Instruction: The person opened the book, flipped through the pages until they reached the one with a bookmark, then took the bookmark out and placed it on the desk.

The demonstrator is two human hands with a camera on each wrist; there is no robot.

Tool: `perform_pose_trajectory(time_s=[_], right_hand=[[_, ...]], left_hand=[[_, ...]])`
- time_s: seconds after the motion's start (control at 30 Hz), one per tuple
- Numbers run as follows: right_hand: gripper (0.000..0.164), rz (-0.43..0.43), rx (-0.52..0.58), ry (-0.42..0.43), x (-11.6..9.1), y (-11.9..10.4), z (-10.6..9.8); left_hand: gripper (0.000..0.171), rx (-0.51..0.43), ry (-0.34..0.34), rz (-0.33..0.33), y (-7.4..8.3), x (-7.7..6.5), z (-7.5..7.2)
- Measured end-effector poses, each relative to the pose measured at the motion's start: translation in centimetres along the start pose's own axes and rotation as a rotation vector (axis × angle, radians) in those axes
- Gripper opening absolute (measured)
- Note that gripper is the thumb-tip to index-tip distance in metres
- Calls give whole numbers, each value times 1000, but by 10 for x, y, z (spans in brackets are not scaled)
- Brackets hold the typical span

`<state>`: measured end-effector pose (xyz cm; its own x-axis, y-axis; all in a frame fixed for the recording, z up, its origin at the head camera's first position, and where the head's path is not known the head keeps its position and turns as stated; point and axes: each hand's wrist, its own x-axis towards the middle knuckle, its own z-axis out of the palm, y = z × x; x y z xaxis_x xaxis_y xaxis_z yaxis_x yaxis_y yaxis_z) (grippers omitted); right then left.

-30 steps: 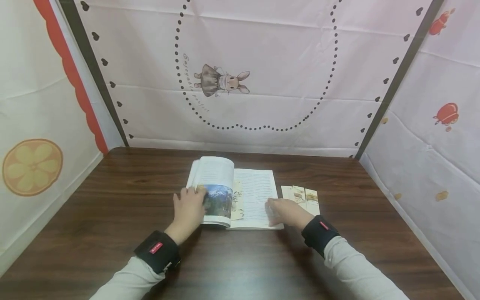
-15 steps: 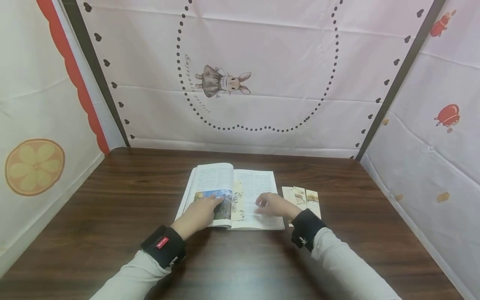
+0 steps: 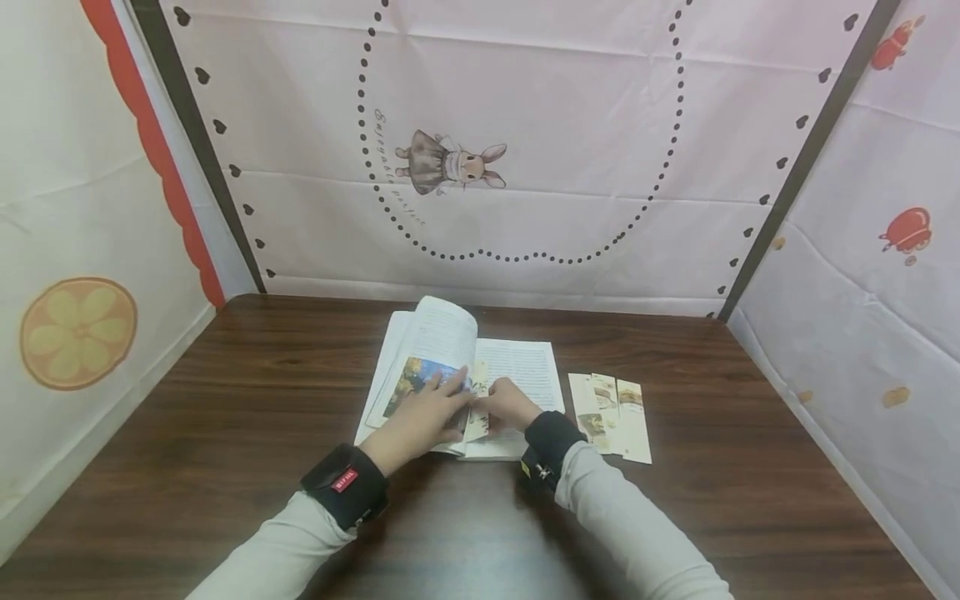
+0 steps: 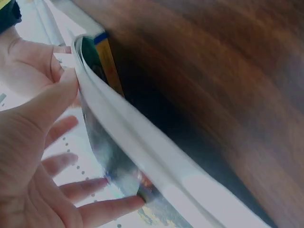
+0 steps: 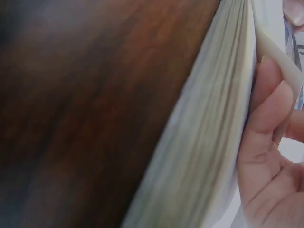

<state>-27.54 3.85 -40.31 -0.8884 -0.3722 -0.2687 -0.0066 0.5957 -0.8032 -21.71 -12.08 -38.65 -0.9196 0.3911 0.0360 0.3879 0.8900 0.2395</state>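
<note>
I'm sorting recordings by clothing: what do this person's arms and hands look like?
The left sleeve and right sleeve are pale grey. The left band and right band are black; a red label on the left one has light lettering too small to read. The left hand and right hand are ungloved.

The book (image 3: 531, 367) lies open on the table (image 3: 225, 433), near its middle. The bookmark (image 3: 476, 428) is positioned along the fold, between left and right pages. The left hand (image 3: 420, 421) is located on the left pages; the right hand (image 3: 510, 404) is above the right page, at the bookmark. Cards (image 3: 633, 425) lie just right of the book. A cloth (image 3: 562, 125) hangs behind the table.
</note>
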Motion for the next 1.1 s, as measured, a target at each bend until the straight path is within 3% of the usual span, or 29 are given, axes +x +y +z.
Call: perform_pose_trajectory(time_s=[0.07, 0.27, 0.43, 0.6, 0.7, 0.77, 0.97, 1.1], right_hand=[[30, 6, 1, 0, 0, 3, -2], [34, -18, -47, 20, -7, 23, -26], [42, -10, -83, 29, -36, 63, -77], [26, 62, 4, 39, -72, 109, -132], [21, 117, 24, 83, -84, 127, -148], [29, 148, -77, 130, -88, 135, -153], [47, 226, -511, 236, -87, 143, -157], [40, 241, -585, 268, -89, 141, -159]], left_hand=[[51, -3, -20, 38, 4, 1, -1], [42, -3, -53, 32, 12, 4, -6], [41, -3, -56, 44, 11, 6, -3], [40, 13, -42, 61, 10, 7, -4], [39, 51, -44, 62, 11, 8, -8], [39, 74, -56, 50, 11, 8, -10], [38, 82, -79, 33, 12, 11, -9], [38, 64, -64, 46, 15, 12, -5]])
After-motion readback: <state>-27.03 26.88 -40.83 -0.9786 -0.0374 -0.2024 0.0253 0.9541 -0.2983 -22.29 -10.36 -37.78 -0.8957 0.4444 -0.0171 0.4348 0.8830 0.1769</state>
